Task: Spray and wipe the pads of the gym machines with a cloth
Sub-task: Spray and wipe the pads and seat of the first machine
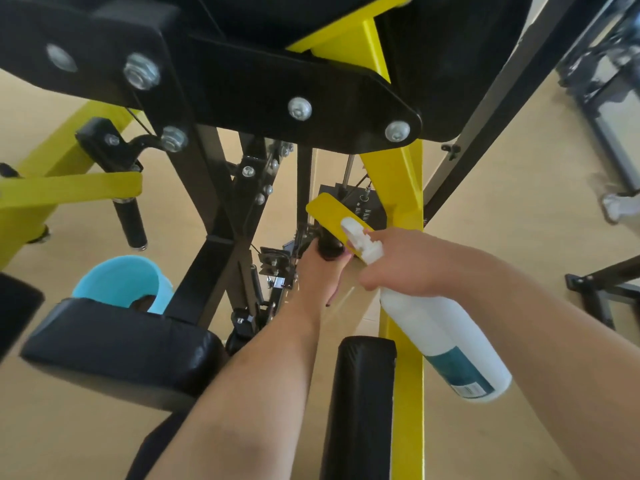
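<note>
My right hand (408, 265) is gripping the neck of the spray bottle (446, 341), white with a teal label, its nozzle pointing at the yellow lever (329, 213). My left hand (320, 275) is curling round a black grip (328, 247) (just under that lever). Nearer me, a glossy black flat pad (121, 344) is sitting at left and a roller pad (360, 393) beside the yellow post (407, 393).

1. Frame (405, 341): yellow posts, black plates, silver bolts (300, 108).
2. Pads (117, 344), 7 and 6 o'clock: glossy black.
3. Bottle (436, 334), 4 o'clock: white, teal label, perhaps printed.
4. Bucket (121, 278), 8 o'clock: light blue.
5. Handle (327, 247), centre: black.
6. Floor (519, 220): beige.
</note>
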A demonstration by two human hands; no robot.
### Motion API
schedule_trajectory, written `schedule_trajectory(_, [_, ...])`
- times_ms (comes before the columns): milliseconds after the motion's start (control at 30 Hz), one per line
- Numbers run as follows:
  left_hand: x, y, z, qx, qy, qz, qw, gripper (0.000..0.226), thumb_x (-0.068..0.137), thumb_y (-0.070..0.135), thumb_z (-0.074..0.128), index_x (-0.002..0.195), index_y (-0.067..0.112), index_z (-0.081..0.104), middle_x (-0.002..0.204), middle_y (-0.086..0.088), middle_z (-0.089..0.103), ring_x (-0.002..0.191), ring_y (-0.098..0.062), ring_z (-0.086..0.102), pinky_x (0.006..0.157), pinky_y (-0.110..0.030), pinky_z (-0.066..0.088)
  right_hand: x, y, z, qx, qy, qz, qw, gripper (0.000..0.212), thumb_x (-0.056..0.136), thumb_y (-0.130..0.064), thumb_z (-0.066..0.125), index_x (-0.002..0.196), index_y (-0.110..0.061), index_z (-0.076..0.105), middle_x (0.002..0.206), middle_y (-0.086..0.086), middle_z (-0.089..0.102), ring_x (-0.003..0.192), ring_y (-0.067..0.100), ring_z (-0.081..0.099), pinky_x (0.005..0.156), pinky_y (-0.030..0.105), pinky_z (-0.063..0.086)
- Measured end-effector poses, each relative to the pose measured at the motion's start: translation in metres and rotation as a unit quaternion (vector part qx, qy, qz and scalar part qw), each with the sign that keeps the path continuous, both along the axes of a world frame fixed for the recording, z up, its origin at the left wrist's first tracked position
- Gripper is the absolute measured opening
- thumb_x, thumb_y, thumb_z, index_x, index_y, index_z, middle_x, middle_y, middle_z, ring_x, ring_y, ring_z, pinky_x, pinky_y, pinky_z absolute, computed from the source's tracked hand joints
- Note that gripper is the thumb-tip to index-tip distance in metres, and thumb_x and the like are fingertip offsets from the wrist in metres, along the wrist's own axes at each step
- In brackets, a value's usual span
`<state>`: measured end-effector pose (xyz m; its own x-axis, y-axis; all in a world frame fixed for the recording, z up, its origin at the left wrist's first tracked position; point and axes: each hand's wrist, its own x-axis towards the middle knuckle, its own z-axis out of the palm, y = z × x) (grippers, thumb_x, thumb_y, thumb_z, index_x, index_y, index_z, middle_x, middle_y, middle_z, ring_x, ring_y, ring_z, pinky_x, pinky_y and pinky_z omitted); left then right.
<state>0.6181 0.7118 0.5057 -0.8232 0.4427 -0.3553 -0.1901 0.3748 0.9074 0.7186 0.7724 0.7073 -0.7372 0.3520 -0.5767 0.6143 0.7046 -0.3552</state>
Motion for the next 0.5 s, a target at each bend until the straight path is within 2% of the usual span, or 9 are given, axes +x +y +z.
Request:
schedule_trajectory(67, [0.008, -0.006, 0.000, 0.011, -0.001, 0.021, 1.000, 0.017, 0.082, 0.032, 0.078, 0.090, 0.035, 0.063, 0.087, 0.012, 0.070, 0.095, -0.020, 0.070, 0.090, -0.042, 0.055, 0.002, -0.002, -0.002, 0.005, 0.009, -0.001, 1.000, 0.022, 0.086, -0.030, 0.069, 0.081, -0.025, 0.048, 0.075, 0.000, 0.047, 0.069, 0.013, 0.050, 0.063, 0.031, 0.040])
schedule_trajectory(133, [0.010, -0.009, 0.005, 0.065, 0.008, 0.058, 0.996, 0.023, 0.086, 0.019, 0.076, 0.088, 0.037, 0.061, 0.086, 0.014, 0.069, 0.094, -0.014, 0.069, 0.090, -0.041, 0.055, 0.002, -0.004, -0.002, 0.007, 0.010, -0.002, 1.000, 0.022, 0.084, -0.031, 0.071, 0.081, -0.026, 0.050, 0.075, -0.001, 0.050, 0.072, 0.014, 0.053, 0.065, 0.032, 0.043])
schedule_trajectory(200, [0.006, -0.007, 0.016, 0.124, 0.012, 0.071, 0.990, 0.017, 0.085, 0.017, 0.072, 0.091, 0.030, 0.065, 0.084, 0.008, 0.072, 0.087, -0.008, 0.070, 0.087, -0.037, 0.057, 0.001, -0.004, -0.001, 0.009, 0.008, 0.000, 1.000, 0.021, 0.083, -0.031, 0.072, 0.082, -0.025, 0.052, 0.078, 0.000, 0.052, 0.074, 0.016, 0.054, 0.066, 0.033, 0.045])
schedule_trajectory(267, [-0.003, 0.003, 0.027, 0.143, 0.008, 0.056, 0.988, 0.010, 0.085, 0.013, 0.065, 0.090, 0.021, 0.062, 0.081, 0.004, 0.070, 0.075, -0.007, 0.066, 0.079, -0.032, 0.056, 0.001, -0.002, -0.002, 0.008, 0.003, 0.001, 1.000, 0.020, 0.084, -0.032, 0.071, 0.085, -0.022, 0.053, 0.079, 0.003, 0.053, 0.073, 0.016, 0.054, 0.066, 0.033, 0.043])
schedule_trajectory(333, [-0.009, 0.013, 0.029, 0.105, -0.008, 0.034, 0.994, 0.030, 0.091, 0.000, 0.057, 0.086, 0.029, 0.055, 0.081, 0.005, 0.062, 0.071, -0.009, 0.059, 0.079, -0.036, 0.054, 0.001, -0.001, -0.005, 0.005, 0.003, -0.003, 1.000, 0.019, 0.084, -0.035, 0.069, 0.087, -0.023, 0.054, 0.080, 0.004, 0.055, 0.074, 0.017, 0.055, 0.066, 0.034, 0.045])
schedule_trajectory(367, [-0.009, 0.017, 0.025, 0.087, -0.017, 0.028, 0.996, 0.034, 0.092, 0.001, 0.056, 0.083, 0.033, 0.050, 0.080, 0.008, 0.059, 0.071, -0.008, 0.056, 0.080, -0.036, 0.052, 0.001, -0.001, -0.006, 0.005, 0.006, -0.005, 1.000, 0.019, 0.084, -0.035, 0.068, 0.088, -0.023, 0.055, 0.081, 0.004, 0.056, 0.074, 0.017, 0.056, 0.067, 0.035, 0.047])
schedule_trajectory(433, [-0.004, 0.020, 0.010, 0.066, -0.023, 0.017, 0.997, 0.013, 0.087, 0.026, 0.061, 0.078, 0.031, 0.053, 0.075, 0.009, 0.060, 0.070, -0.009, 0.058, 0.072, -0.028, 0.048, 0.000, -0.001, -0.006, 0.009, 0.008, -0.008, 1.000, 0.018, 0.086, -0.035, 0.068, 0.094, -0.022, 0.057, 0.083, 0.004, 0.057, 0.076, 0.017, 0.057, 0.072, 0.039, 0.053])
schedule_trajectory(467, [-0.001, 0.020, -0.002, 0.052, -0.034, 0.008, 0.998, 0.016, 0.080, 0.042, 0.062, 0.078, 0.027, 0.058, 0.073, 0.007, 0.063, 0.072, -0.014, 0.063, 0.067, -0.027, 0.046, 0.000, -0.002, -0.005, 0.012, 0.004, -0.007, 1.000, 0.019, 0.086, -0.035, 0.069, 0.094, -0.023, 0.056, 0.083, 0.003, 0.056, 0.076, 0.016, 0.056, 0.073, 0.038, 0.054])
schedule_trajectory(500, [0.003, 0.018, -0.017, 0.026, -0.047, 0.002, 0.999, 0.032, 0.073, 0.055, 0.062, 0.082, 0.024, 0.063, 0.075, 0.003, 0.067, 0.076, -0.021, 0.067, 0.065, -0.027, 0.045, 0.000, -0.003, -0.003, 0.015, 0.000, -0.004, 1.000, 0.020, 0.086, -0.035, 0.069, 0.090, -0.023, 0.054, 0.081, 0.003, 0.054, 0.074, 0.015, 0.054, 0.070, 0.036, 0.051])
